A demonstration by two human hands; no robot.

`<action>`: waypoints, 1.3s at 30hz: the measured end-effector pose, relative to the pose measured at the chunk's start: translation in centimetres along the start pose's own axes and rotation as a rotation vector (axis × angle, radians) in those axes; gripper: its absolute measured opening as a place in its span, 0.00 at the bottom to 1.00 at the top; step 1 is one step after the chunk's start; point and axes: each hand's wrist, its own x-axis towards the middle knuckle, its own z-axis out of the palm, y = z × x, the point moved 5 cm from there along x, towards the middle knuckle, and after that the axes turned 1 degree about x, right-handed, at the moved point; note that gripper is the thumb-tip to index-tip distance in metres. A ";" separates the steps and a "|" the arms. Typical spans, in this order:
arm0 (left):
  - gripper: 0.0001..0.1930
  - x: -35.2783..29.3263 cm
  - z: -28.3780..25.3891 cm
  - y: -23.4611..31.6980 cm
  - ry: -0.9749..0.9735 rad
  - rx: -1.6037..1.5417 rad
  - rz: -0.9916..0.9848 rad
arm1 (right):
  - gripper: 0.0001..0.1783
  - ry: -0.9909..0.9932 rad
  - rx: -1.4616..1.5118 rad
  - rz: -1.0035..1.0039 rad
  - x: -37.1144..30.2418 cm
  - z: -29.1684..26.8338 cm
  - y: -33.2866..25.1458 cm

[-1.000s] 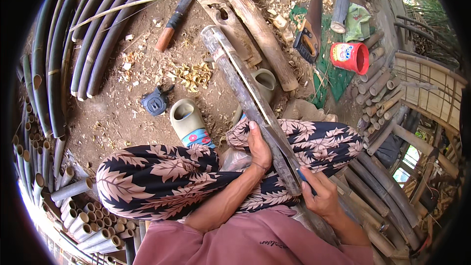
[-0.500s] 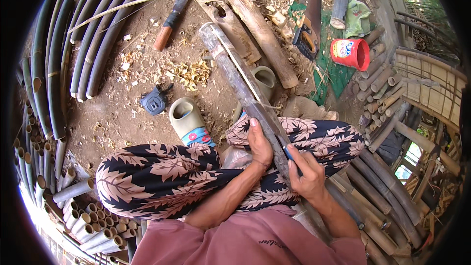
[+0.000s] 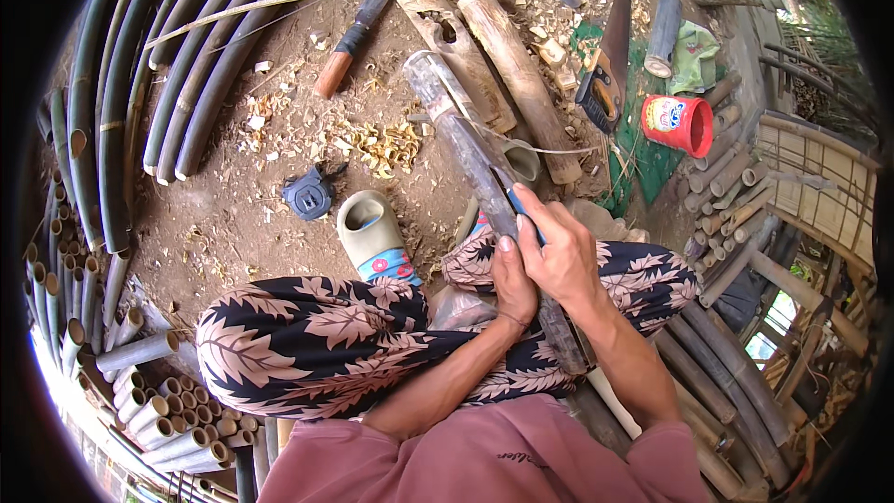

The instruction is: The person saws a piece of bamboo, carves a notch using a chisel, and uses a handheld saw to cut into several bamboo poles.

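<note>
A dark bamboo tube (image 3: 480,168) lies slanted across my lap, its far end pointing away to the left. A long slot runs along it, with paler wood along the cut. My left hand (image 3: 514,287) is closed round the tube from the left side, thumb along the top. My right hand (image 3: 564,251) grips a slim blue tool (image 3: 515,201) pressed at the slot, just beyond my left thumb. Fingers hide most of the tool, so its exact kind is unclear. A thin pale strip (image 3: 549,149) curls off to the right from the tube.
Ahead lie a machete (image 3: 368,19), two thick bamboo pieces (image 3: 521,79), a handsaw (image 3: 610,65), a red tub (image 3: 677,127) and a black tape measure (image 3: 308,194). Wood shavings (image 3: 382,147) litter the ground. Bamboo poles (image 3: 116,121) lie left; cut tubes (image 3: 186,419) are stacked lower left.
My right hand has slid away from me along the slot, past my left thumb, with the blue tool. The thin strip now sticks out farther right. The whole view has shifted slightly.
</note>
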 end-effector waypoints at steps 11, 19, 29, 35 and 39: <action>0.29 0.1 0.0 0.0 -0.007 0.015 -0.012 | 0.23 0.000 -0.057 -0.033 0.2 0.1 -0.1; 0.30 0.1 0.1 -1.2 0.013 -0.025 0.009 | 0.24 -0.033 -0.185 -0.085 2.0 0.8 -0.1; 0.31 0.1 0.2 -0.4 0.034 0.097 0.041 | 0.21 -0.014 -0.217 -0.019 9.6 4.6 -1.0; 0.32 0.1 0.0 -0.6 0.026 -0.002 -0.021 | 0.21 -0.027 -0.186 -0.047 8.8 2.6 -0.8; 0.32 0.0 0.3 0.1 0.010 -0.027 0.004 | 0.24 -0.080 -0.213 -0.083 2.2 -0.6 -0.5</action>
